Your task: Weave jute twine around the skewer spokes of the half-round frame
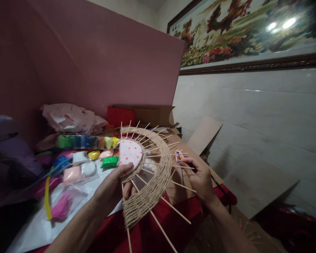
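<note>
A half-circle fan-shaped weaving (164, 158) of twine over thin wooden sticks is raised in front of me. At its centre sits a white half-round pad (130, 154) with red dots. My left hand (125, 177) grips the weaving there, thumb on the pad and fingers behind it. The bare stick ends fan outward to the right. Beyond the outer twine band, my right hand (198, 175) is closed in a pinch among these ends. A small colourful patterned piece (179, 156) shows at its fingertips, partly behind the sticks.
Bags of coloured clay (80, 172) lie on white paper (26, 230) at the left. A crumpled pinkish bag (71, 117) is behind them. Cardboard (155, 116) stands at the back, with more (205, 135) against the tiled wall. Red cloth (113, 230) covers the table's near edge.
</note>
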`<control>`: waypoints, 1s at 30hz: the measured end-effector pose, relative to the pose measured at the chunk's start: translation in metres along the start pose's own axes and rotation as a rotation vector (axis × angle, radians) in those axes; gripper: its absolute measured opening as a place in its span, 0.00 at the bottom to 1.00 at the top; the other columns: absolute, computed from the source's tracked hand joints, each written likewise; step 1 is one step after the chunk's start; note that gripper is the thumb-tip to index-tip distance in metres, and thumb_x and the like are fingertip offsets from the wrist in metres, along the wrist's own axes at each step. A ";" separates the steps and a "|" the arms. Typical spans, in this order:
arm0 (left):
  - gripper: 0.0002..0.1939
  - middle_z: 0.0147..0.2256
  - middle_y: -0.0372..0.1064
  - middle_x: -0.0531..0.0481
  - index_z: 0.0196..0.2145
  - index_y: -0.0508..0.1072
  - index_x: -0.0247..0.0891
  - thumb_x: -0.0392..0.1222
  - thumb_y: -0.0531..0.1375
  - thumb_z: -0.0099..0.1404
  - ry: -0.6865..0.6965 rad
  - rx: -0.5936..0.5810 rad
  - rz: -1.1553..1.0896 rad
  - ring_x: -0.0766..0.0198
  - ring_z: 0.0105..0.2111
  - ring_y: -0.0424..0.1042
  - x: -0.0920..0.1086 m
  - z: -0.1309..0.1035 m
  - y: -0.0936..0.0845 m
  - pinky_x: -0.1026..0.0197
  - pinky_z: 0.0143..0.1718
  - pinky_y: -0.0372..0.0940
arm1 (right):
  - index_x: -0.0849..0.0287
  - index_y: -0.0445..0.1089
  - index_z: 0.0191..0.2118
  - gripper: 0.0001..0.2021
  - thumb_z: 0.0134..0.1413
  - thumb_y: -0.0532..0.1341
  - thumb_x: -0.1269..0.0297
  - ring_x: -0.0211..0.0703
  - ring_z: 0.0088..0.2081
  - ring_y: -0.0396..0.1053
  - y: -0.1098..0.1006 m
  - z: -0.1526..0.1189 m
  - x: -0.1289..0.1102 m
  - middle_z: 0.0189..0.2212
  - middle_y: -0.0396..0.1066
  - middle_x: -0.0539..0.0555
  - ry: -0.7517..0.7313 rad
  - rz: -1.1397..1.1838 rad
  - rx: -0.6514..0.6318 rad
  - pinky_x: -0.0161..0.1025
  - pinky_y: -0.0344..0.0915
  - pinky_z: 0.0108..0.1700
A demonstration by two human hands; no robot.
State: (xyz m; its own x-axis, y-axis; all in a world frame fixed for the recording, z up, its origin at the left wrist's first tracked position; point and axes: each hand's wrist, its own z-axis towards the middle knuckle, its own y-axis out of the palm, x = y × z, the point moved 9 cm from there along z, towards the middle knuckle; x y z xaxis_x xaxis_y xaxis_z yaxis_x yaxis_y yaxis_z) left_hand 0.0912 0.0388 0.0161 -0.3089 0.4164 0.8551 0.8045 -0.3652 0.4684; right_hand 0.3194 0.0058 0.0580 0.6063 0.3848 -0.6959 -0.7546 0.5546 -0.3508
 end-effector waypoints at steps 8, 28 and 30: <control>0.29 0.07 0.59 0.46 0.06 0.64 0.35 0.48 0.51 0.61 -0.034 -0.077 0.101 0.66 0.12 0.64 -0.010 0.002 -0.002 0.65 0.19 0.59 | 0.58 0.70 0.30 0.05 0.53 0.60 0.62 0.39 0.28 0.67 -0.024 0.002 -0.019 0.25 0.70 0.50 -0.206 -0.192 0.088 0.36 0.62 0.31; 0.29 0.04 0.52 0.51 0.06 0.63 0.36 0.52 0.53 0.60 -0.120 -0.077 0.100 0.67 0.09 0.60 -0.019 0.000 -0.003 0.66 0.16 0.59 | 0.59 0.72 0.27 0.09 0.49 0.63 0.59 0.37 0.26 0.66 -0.010 0.020 -0.002 0.22 0.70 0.49 0.030 0.009 -0.236 0.34 0.61 0.28; 0.28 0.04 0.52 0.51 0.08 0.64 0.35 0.52 0.53 0.60 -0.137 -0.054 0.089 0.67 0.08 0.60 -0.020 0.000 -0.006 0.66 0.15 0.58 | 0.60 0.72 0.25 0.09 0.47 0.64 0.59 0.37 0.24 0.64 -0.008 0.019 0.006 0.21 0.69 0.49 0.118 0.103 -0.252 0.34 0.60 0.27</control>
State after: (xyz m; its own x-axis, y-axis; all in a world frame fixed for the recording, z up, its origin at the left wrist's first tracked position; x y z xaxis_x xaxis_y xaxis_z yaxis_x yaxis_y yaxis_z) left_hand 0.0930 0.0327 -0.0039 -0.1626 0.4890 0.8570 0.7958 -0.4485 0.4069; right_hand 0.3338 0.0172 0.0685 0.5008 0.3334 -0.7988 -0.8583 0.3107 -0.4084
